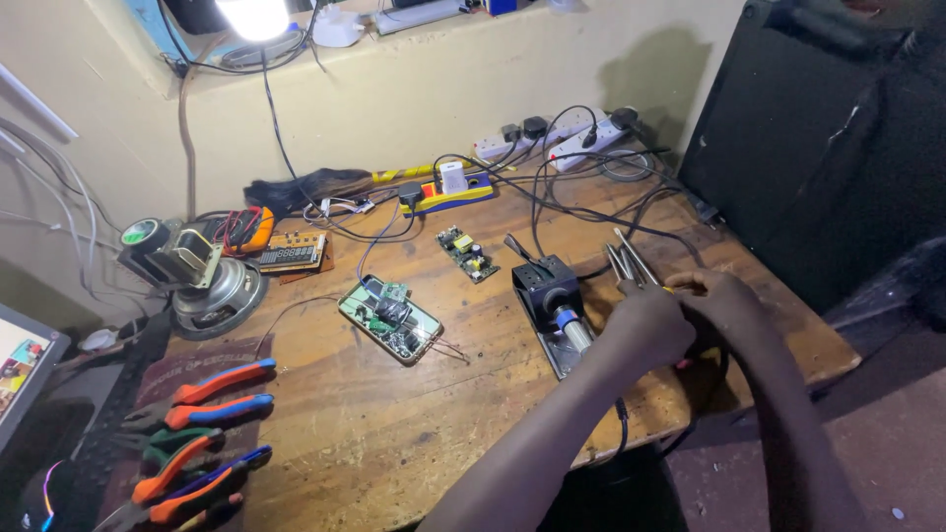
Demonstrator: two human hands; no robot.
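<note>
My left hand (645, 325) and my right hand (717, 294) are pressed together at the right side of the wooden table (394, 433). Both close around a bunch of thin metal tweezers (625, 260), whose tips stick out toward the far side; a small yellow bit shows between my fingers. Just left of my left hand stands a black soldering iron stand (544, 288) with the iron's handle (574, 331) lying in it. Further left lies an opened phone (391, 317) with its insides showing, and beyond it a small green circuit board (467, 253).
Several orange and blue pliers (202, 433) lie front left. A loudspeaker driver (212, 288), a multimeter (246, 229) and a display board (293, 251) sit at back left. Power strips (552, 143) and tangled cables line the back. A black cabinet (828, 148) stands right.
</note>
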